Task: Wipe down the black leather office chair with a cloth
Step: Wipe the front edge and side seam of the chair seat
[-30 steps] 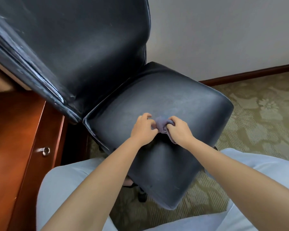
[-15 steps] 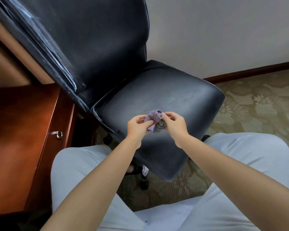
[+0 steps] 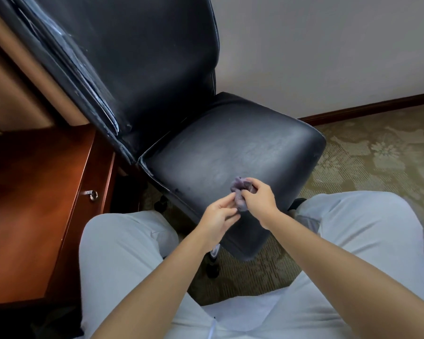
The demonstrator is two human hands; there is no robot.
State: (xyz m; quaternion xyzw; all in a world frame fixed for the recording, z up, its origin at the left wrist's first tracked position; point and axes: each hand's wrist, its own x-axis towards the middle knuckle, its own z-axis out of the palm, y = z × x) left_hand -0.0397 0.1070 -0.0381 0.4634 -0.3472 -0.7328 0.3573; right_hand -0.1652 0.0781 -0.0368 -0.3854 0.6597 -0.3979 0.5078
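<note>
You will find no text, label, brand, number or sign that can be read anywhere here. The black leather chair (image 3: 230,148) carries no legible tag or logo, and the bunched cloth (image 3: 240,192) shows no print or lettering that you can make out.

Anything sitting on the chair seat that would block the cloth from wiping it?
Nothing visible does. The bunched cloth is held by the right hand, the left hand at its lower end, just above the seat, whose surface shows bare leather.
</note>
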